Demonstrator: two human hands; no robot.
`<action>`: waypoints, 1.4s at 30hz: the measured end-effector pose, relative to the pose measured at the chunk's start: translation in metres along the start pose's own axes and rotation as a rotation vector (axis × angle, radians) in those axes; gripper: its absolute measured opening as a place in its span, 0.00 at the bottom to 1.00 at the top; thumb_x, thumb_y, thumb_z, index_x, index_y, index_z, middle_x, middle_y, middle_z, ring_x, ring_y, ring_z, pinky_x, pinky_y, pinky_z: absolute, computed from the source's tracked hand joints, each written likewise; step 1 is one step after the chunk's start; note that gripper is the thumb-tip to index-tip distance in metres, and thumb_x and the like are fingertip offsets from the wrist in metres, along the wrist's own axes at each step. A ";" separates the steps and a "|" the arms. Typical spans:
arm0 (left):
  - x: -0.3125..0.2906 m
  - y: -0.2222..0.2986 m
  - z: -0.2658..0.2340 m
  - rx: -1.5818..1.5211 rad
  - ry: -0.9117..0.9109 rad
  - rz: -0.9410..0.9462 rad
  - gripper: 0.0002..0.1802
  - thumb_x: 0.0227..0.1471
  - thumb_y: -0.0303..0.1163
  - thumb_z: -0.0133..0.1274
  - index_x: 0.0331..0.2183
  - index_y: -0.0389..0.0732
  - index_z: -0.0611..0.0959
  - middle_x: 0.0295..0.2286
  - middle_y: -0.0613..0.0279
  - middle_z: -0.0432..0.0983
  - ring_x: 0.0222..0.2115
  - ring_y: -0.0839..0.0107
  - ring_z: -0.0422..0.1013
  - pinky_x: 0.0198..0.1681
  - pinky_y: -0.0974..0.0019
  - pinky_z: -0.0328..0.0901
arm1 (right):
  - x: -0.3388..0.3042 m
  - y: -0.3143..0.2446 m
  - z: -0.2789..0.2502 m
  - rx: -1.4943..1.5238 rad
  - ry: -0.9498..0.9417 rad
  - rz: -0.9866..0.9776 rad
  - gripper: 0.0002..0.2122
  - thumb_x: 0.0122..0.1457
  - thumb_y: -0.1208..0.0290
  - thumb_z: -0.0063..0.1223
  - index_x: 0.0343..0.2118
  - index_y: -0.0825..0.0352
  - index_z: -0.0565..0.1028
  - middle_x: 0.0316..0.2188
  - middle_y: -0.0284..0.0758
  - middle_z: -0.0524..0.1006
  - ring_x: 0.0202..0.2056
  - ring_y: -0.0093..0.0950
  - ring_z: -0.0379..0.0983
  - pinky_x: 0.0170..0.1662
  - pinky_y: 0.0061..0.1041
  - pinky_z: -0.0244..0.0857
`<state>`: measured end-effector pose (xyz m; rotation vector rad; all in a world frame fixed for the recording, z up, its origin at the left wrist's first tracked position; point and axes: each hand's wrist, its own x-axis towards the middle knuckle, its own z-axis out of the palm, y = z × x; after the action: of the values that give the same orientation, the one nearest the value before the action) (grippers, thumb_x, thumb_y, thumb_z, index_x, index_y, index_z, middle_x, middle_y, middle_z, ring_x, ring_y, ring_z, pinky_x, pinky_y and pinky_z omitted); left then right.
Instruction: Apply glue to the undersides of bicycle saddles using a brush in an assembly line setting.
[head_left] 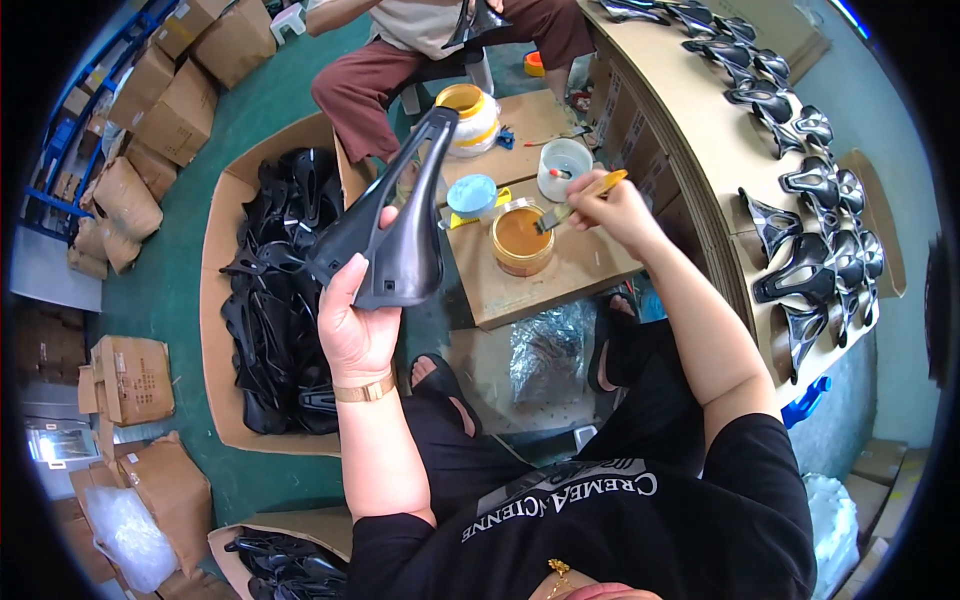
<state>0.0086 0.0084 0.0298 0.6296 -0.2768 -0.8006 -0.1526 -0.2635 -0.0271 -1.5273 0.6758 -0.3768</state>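
My left hand [355,335] grips a black bicycle saddle shell [408,262], a slotted piece held tilted with its narrow nose up and away. The thumb lies on its face and a fingertip shows through the slot. In my right hand [615,212] is a paintbrush with an orange handle [606,182]. Its bristles [545,224] are at the right rim of an open jar [522,268] of amber liquid; whether they touch the liquid I cannot tell. Behind the jar stand a white translucent cup [562,188] and a round blue lid [472,194].
The jar stands on a cardboard box [500,302], with a large white tub [476,138] farther back. An open carton [214,335] of black shells is left. Along the right runs a bench [672,62] bearing several shells [800,270]. Another person [385,75] sits opposite.
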 end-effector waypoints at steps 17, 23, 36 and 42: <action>0.008 -0.002 0.000 -0.332 0.071 0.044 0.34 0.57 0.48 0.39 0.55 0.30 0.62 0.52 0.38 0.64 0.54 0.50 0.62 0.58 0.50 0.57 | 0.012 0.018 0.021 0.080 0.068 -0.006 0.07 0.53 0.79 0.53 0.36 0.71 0.75 0.27 0.35 0.77 0.28 0.20 0.75 0.34 0.18 0.71; 0.009 -0.007 -0.006 -0.252 0.063 0.029 0.33 0.53 0.33 0.46 0.56 0.25 0.58 0.53 0.41 0.63 0.55 0.53 0.61 0.60 0.51 0.54 | 0.005 0.010 -0.004 0.569 0.137 0.083 0.09 0.51 0.82 0.52 0.36 0.70 0.70 0.27 0.37 0.76 0.26 0.24 0.76 0.32 0.19 0.74; 0.015 -0.003 -0.005 -0.470 0.023 0.028 0.33 0.53 0.36 0.44 0.55 0.25 0.59 0.54 0.40 0.61 0.56 0.52 0.59 0.61 0.51 0.53 | 0.006 0.016 -0.011 0.942 0.126 0.216 0.06 0.56 0.70 0.57 0.34 0.66 0.74 0.26 0.33 0.77 0.29 0.24 0.77 0.34 0.24 0.76; 0.017 -0.014 -0.005 -0.478 0.036 -0.006 0.34 0.51 0.33 0.46 0.55 0.22 0.59 0.54 0.40 0.61 0.57 0.54 0.57 0.64 0.54 0.48 | -0.014 -0.023 -0.020 0.937 -0.035 -0.092 0.10 0.53 0.80 0.53 0.39 0.67 0.74 0.38 0.39 0.77 0.36 0.30 0.76 0.43 0.29 0.73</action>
<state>0.0141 -0.0094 0.0174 0.1950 -0.0445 -0.8229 -0.1719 -0.2714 -0.0005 -0.6664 0.3112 -0.6252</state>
